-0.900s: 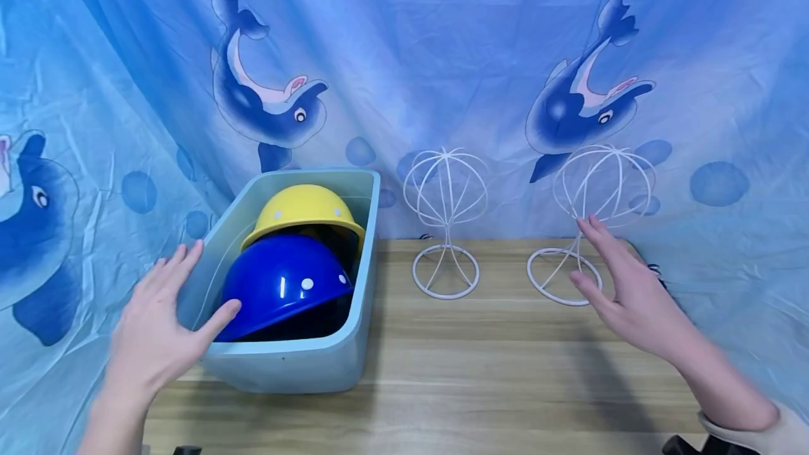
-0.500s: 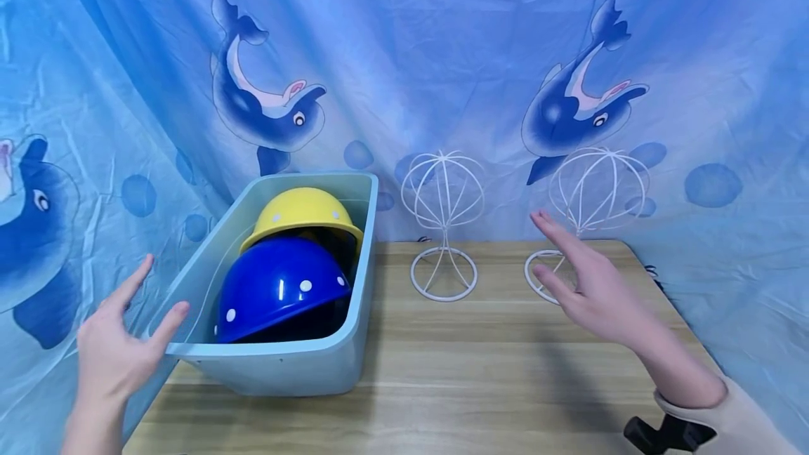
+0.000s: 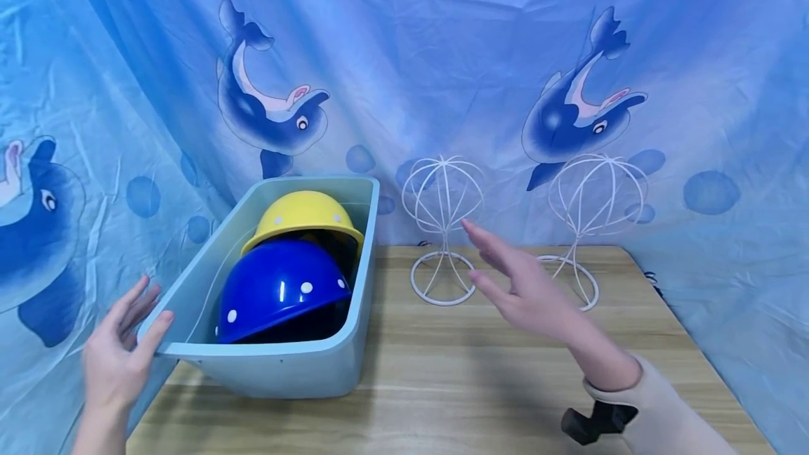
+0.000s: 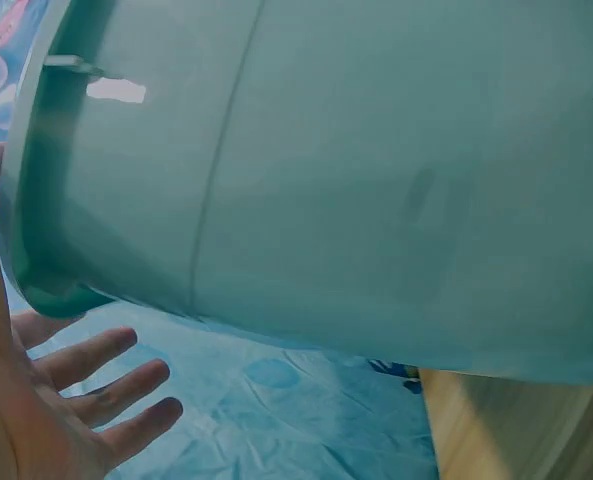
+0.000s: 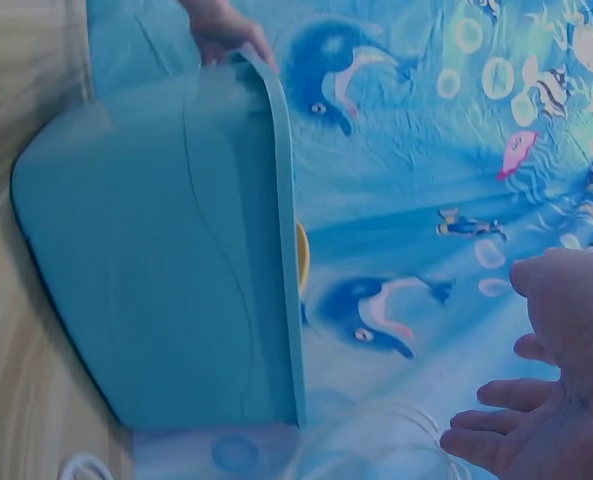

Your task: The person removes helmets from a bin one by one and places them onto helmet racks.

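Note:
A pale blue-green plastic bin (image 3: 272, 350) stands on the left of the table. Inside it, a blue hard hat (image 3: 272, 293) lies tilted in front of a yellow hard hat (image 3: 306, 208). My left hand (image 3: 116, 357) is at the bin's front left corner, thumb by the rim and fingers spread outside the wall; whether it touches is hard to tell. My right hand (image 3: 527, 293) hovers over the table with fingers extended, holding nothing. Behind it, two white wire stands with globe-shaped tops are visible, a left stand (image 3: 445, 227) and a right stand (image 3: 576, 235), its base partly hidden.
A wood-grain table (image 3: 430, 371) carries the bin and both stands. Blue curtains with printed dolphins (image 3: 272, 100) hang behind and along the sides. A black strap device (image 3: 597, 423) sits at my right wrist.
My right hand has moved left, from before the right stand to near the left one. My left hand has drawn back from above the bin to its front left corner. Both hats stay put.

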Motion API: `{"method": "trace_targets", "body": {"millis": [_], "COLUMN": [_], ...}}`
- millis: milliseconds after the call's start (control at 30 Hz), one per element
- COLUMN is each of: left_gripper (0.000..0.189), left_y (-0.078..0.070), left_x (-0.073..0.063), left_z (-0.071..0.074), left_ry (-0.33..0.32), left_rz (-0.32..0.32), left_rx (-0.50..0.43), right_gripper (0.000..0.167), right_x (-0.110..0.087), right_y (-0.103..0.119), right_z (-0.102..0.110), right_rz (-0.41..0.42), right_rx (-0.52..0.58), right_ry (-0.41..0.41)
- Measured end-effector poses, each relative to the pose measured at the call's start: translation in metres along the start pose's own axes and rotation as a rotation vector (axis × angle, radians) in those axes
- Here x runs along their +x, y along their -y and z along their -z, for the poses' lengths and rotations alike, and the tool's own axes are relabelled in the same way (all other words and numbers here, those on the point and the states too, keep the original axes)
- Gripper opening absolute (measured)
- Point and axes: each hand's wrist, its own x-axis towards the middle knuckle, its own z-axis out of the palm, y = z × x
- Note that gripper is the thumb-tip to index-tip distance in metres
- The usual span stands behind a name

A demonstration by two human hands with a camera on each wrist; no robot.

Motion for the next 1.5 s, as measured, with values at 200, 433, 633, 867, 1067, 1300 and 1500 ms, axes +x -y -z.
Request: {"method": "trace_targets", "body": {"millis": [200, 433, 633, 867, 1067, 1300, 1500], "left_gripper": [0.053, 0.051, 0.053, 0.048, 0.048, 0.051, 0.054], "left_y": [0.010, 0.017, 0.021, 0.022, 0.023, 0.025, 0.026], "left_x": [-0.001, -0.005, -0.011, -0.011, -0.009, -0.005, -0.002], "left_z": [-0.005, -0.007, -0.005, -0.009, -0.010, -0.010, -0.010], "left_ry": [0.008, 0.020, 0.021, -0.006, 0.003, 0.032, 0.078], "left_rz": [-0.032, -0.013, -0.016, -0.028, -0.023, -0.001, 0.024], "left_rx": [-0.077, -0.062, -0.044, -0.081, -0.085, -0.178, -0.353], "right_gripper": [0.063, 0.056, 0.054, 0.058, 0.061, 0.064, 0.068], "right_x": [0.024, 0.050, 0.067, 0.097, 0.122, 0.154, 0.175], "right_y": [0.005, 0.013, 0.017, 0.034, 0.052, 0.056, 0.051], "right_z": [-0.023, -0.048, -0.069, -0.086, -0.109, -0.146, -0.167], "right_rz": [-0.045, -0.150, -0.289, -0.456, -0.630, -0.812, -0.949], "right_rx": [0.300, 0.662, 1.000, 1.371, 1.557, 1.520, 1.557], "right_ry": [0.059, 0.131, 0.203, 0.239, 0.182, 0.077, -0.054]}}
